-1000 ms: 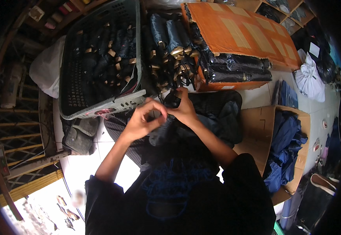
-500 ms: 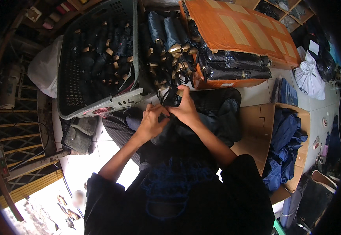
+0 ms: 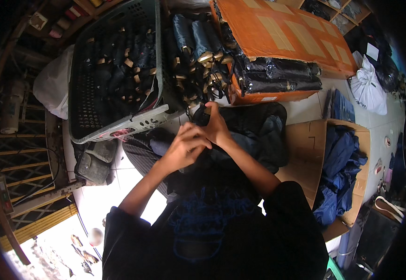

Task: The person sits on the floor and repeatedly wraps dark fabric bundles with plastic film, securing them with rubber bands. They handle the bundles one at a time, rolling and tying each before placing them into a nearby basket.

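Note:
My right hand (image 3: pixel 218 128) is closed around a black folded umbrella (image 3: pixel 201 116) with a tan end, its index finger reaching up along it. Against the right hand's wrist side, my left hand (image 3: pixel 185 145) has its fingers bent into a pinch; what they hold, if anything, is too small to make out. Dark cloth (image 3: pixel 269 123) lies under and to the right of both hands. Just beyond them, several folded umbrellas (image 3: pixel 202 39) in dark blue and black lie in a pile, tan ends toward me.
A large grey-green plastic basket (image 3: pixel 140 125) full of dark folded umbrellas stands at far left. An orange carton (image 3: pixel 287 30) with wrapped black packages (image 3: pixel 282 85) is at far right. Nearer on the right, an open cardboard box (image 3: pixel 303 151) holds blue fabric (image 3: pixel 340 168). A metal grille (image 3: pixel 21 163) edges the left.
My left hand has shifted slightly right and toward me, over the base of the right hand. The right hand has moved a little left, still gripping the umbrella.

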Motion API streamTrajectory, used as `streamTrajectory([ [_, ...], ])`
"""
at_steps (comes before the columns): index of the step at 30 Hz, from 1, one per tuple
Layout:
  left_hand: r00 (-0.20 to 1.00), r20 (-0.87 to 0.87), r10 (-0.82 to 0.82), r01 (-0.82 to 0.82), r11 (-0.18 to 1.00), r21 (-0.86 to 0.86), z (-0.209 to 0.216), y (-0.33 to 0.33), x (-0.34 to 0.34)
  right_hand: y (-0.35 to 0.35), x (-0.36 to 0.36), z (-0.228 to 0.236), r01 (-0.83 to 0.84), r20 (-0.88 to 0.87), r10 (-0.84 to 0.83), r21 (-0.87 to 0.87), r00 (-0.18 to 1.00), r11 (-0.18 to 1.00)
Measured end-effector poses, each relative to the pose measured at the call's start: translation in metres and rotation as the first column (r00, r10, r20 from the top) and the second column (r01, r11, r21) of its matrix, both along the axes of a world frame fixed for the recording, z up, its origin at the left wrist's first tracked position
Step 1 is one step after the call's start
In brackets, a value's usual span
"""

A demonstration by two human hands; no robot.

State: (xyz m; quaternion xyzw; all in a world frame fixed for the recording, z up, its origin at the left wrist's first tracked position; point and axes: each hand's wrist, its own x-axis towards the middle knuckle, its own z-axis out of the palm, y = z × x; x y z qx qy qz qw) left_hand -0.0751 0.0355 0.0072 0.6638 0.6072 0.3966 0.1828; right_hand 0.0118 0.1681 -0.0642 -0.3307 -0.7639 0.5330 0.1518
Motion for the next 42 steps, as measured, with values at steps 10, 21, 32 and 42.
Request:
streamTrajectory([
  [10, 0.983, 0.069, 0.17, -0.168, 0.985, -0.039, -0.019, -0.008, -0.018, 0.017, 0.019, 0.002, -0.141, -0.229, 0.086, -0.234, 0.97, 0.962],
  [21, 0.977, -0.012, 0.211, -0.211, 0.977, 0.007, -0.002, 0.002, -0.001, 0.006, 0.039, 0.039, -0.274, -0.352, 0.246, -0.032, 0.903, 0.961],
  [32, 0.995, 0.029, 0.095, -0.096, 0.994, 0.049, 0.006, 0.004, -0.001, 0.005, 0.057, 0.056, -0.389, -0.282, 0.348, -0.103, 0.894, 0.915],
  [42, 0.97, 0.189, 0.151, -0.175, 0.977, 0.12, 0.03, 0.012, -0.002, 0.006, 0.06, 0.052, -0.374, -0.536, 0.126, -0.385, 0.835, 0.844],
])
